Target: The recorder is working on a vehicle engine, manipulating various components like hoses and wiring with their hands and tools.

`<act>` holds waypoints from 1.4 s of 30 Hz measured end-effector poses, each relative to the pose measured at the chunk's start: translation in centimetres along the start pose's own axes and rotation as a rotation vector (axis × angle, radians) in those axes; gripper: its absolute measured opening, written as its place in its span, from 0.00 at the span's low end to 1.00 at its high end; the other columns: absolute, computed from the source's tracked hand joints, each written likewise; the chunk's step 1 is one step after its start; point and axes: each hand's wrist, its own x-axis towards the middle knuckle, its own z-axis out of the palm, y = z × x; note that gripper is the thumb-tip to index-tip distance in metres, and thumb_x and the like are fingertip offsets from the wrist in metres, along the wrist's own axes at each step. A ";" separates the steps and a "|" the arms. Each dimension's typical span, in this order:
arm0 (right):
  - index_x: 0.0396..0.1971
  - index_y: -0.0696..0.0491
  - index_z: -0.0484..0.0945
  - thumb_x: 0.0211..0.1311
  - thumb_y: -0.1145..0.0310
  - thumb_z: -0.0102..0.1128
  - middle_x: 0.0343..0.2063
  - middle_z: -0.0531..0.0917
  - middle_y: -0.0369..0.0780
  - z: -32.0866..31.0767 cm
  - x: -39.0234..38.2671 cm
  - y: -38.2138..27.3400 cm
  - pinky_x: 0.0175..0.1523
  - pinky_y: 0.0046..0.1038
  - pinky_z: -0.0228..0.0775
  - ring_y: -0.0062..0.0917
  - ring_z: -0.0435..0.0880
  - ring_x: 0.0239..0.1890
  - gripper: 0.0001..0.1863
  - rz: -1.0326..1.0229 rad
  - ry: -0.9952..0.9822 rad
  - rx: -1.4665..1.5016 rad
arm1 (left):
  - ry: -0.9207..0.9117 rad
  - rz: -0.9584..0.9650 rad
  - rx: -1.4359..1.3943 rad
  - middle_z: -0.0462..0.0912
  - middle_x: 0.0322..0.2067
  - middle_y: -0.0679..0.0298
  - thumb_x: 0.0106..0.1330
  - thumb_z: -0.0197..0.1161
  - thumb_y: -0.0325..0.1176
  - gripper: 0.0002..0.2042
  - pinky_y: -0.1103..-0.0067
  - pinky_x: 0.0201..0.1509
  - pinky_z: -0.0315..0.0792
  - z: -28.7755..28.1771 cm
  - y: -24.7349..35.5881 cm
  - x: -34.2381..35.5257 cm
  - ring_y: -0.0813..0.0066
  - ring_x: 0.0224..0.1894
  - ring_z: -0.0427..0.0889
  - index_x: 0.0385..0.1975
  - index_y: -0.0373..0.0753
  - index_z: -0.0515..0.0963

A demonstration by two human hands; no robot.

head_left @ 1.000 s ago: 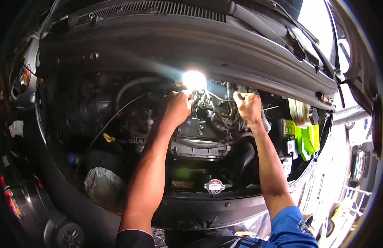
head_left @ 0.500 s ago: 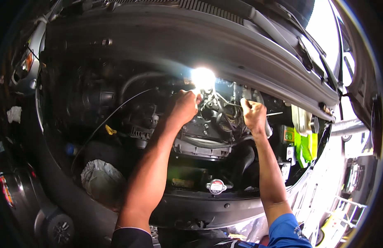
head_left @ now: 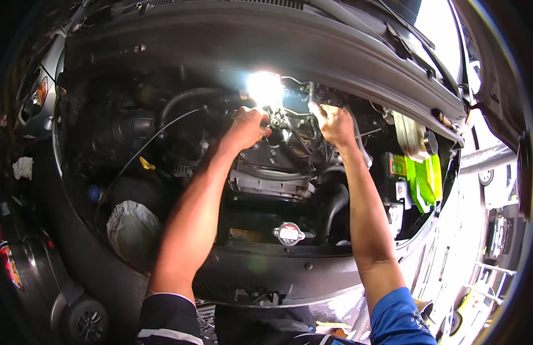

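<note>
My left hand [head_left: 247,126] is over the middle of a car engine [head_left: 261,154], just below a glaring work light [head_left: 265,89]. Its fingers are bent but its thumb stands apart from them, and I see nothing held between. To the right, my right hand [head_left: 338,125] is closed, its thumb stretched along the tip of the grip beside an upright silvery rod [head_left: 311,91]. What its fingers hold is hidden. Thin pale tubing or wire [head_left: 298,113] runs between the two hands. Glare washes out the parts under the light.
In front are a radiator cap [head_left: 289,234] and a black hose [head_left: 335,208]. A battery [head_left: 397,165] and a bright green bag or cloth [head_left: 420,178] are at the right. A yellow dipstick handle [head_left: 146,164] and crumpled grey cloth cover [head_left: 133,230] lie left. The cowl edge [head_left: 232,40] bounds the back.
My left hand has loosened from a fist, its thumb now apart. My right hand has moved slightly farther back towards the silvery rod. The whole view has shifted.
</note>
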 end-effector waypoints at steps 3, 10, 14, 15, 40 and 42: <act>0.30 0.54 0.86 0.74 0.51 0.59 0.27 0.84 0.54 0.3 -2.4 -3.8 0.38 0.48 0.75 0.57 0.83 0.34 0.22 0.283 -0.065 0.019 | -0.037 -0.040 -0.043 0.89 0.34 0.46 0.62 0.78 0.35 0.16 0.62 0.44 0.81 -1.2 -1.2 -0.5 0.55 0.31 0.89 0.46 0.35 0.86; 0.24 0.56 0.85 0.73 0.49 0.60 0.23 0.83 0.52 0.0 -2.4 -4.9 0.34 0.46 0.73 0.53 0.83 0.28 0.26 0.374 -0.036 -0.068 | 0.089 -0.012 -0.071 0.88 0.34 0.47 0.63 0.70 0.26 0.07 0.60 0.47 0.79 -0.1 -1.9 -1.2 0.47 0.39 0.88 0.40 0.36 0.88; 0.16 0.57 0.80 0.72 0.55 0.60 0.16 0.78 0.52 0.7 -0.7 -2.7 0.27 0.42 0.66 0.50 0.78 0.18 0.25 0.225 -0.056 -0.097 | 0.144 -0.143 -0.099 0.88 0.35 0.46 0.62 0.67 0.26 0.04 0.59 0.46 0.78 -0.1 -2.4 -1.3 0.47 0.39 0.88 0.34 0.35 0.86; 0.16 0.58 0.79 0.72 0.56 0.60 0.16 0.77 0.52 0.2 0.8 -0.8 0.27 0.42 0.65 0.49 0.77 0.18 0.26 0.165 -0.071 -0.065 | 0.114 -0.141 -0.079 0.88 0.34 0.46 0.62 0.68 0.26 0.04 0.58 0.46 0.78 -0.3 -1.2 -0.4 0.48 0.39 0.88 0.34 0.35 0.86; 0.18 0.59 0.78 0.71 0.55 0.59 0.16 0.76 0.51 0.8 3.5 1.0 0.29 0.40 0.66 0.43 0.76 0.17 0.25 0.141 -0.273 0.073 | 0.054 -0.137 -0.118 0.87 0.34 0.46 0.57 0.67 0.21 0.06 0.60 0.45 0.78 0.0 -1.1 -0.8 0.48 0.39 0.88 0.34 0.32 0.82; 0.17 0.60 0.71 0.72 0.54 0.59 0.13 0.66 0.47 1.3 2.8 0.8 0.26 0.38 0.59 0.29 0.62 0.16 0.28 0.143 -0.141 0.120 | 0.124 -0.152 -0.154 0.87 0.35 0.45 0.58 0.66 0.21 0.06 0.59 0.46 0.78 -0.5 -1.0 -0.5 0.47 0.40 0.88 0.35 0.32 0.83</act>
